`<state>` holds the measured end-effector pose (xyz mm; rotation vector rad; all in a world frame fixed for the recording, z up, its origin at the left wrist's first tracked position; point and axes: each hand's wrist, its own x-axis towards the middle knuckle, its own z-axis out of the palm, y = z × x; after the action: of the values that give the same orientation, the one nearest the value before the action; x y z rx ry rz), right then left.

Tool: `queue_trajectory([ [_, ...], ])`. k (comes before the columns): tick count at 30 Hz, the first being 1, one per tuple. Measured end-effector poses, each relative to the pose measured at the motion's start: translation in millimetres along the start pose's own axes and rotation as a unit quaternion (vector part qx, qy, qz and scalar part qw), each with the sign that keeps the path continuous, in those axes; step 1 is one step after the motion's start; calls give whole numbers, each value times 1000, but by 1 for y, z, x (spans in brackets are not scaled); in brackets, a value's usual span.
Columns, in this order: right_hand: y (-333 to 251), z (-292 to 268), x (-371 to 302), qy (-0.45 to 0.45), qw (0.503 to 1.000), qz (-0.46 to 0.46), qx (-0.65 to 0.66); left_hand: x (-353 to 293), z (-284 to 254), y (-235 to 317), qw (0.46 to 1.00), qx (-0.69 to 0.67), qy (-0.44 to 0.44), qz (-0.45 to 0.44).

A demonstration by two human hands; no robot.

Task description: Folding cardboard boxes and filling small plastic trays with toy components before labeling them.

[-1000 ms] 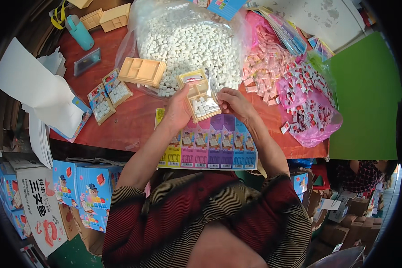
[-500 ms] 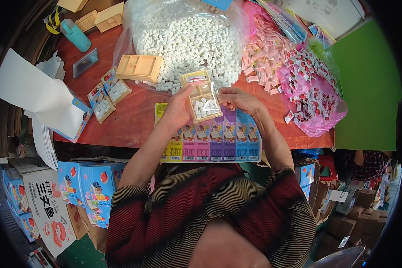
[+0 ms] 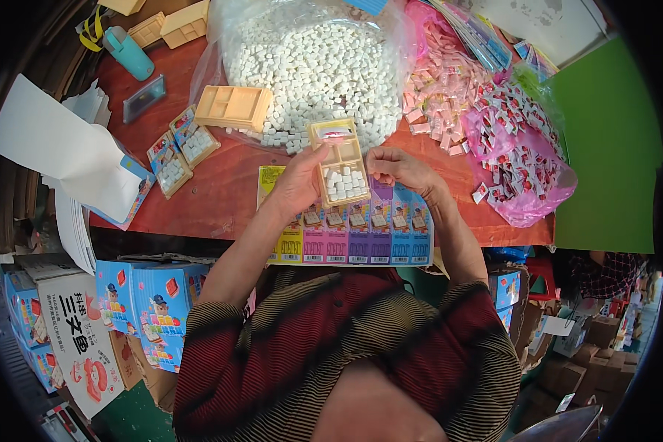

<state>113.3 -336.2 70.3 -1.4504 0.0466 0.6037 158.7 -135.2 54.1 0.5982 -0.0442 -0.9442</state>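
My left hand [image 3: 302,180] grips a small cream plastic tray [image 3: 342,153] by its left side, thumb over the edge. White cube-shaped pieces [image 3: 345,183] fill its lower compartment. A small red-and-white packet [image 3: 337,134] lies in the top one, and the two middle compartments hold nothing I can see. Close to the tray's right edge, my right hand [image 3: 404,169] is closed with curled fingers; what is in them, if anything, is hidden. Beneath both hands is a printed sheet of colourful cards [image 3: 346,247].
Behind the tray lies a large clear bag of white pieces [image 3: 309,66]. Pink packets [image 3: 442,88] and a pink bag of small packets [image 3: 519,162] are at the right. At the left are a stacked tray [image 3: 233,107], two filled packs [image 3: 182,151], a turquoise bottle [image 3: 130,55] and white card sheets [image 3: 59,136].
The tray has turned more upright and shifted slightly right in my left hand. A shiny clear edge at its right side no longer shows. My right hand stays beside it, fingers curled.
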Motion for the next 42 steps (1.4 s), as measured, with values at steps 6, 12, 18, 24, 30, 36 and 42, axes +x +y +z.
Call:
queue_trajectory([
  [6,2,-6,-2,-24,995,-11,93,5,-3,-3,1000,-24,9,2],
  [12,-2,0,-2,-20,998,12,59,5,6,-1,995,-96,-35,3],
  [18,-3,9,-4,10,999,27,-40,6,-5,-5,1000,-27,3,6],
  [24,4,4,-10,-19,999,26,15,3,0,-6,999,-39,-8,-12],
  [30,20,14,-8,53,990,-26,-125,6,-4,-16,998,3,42,43],
  [36,26,-14,-20,256,930,-153,-214,-14,-16,-6,992,58,80,79],
  [42,46,-1,-44,316,765,-141,-544,-49,-27,-20,979,101,167,53],
])
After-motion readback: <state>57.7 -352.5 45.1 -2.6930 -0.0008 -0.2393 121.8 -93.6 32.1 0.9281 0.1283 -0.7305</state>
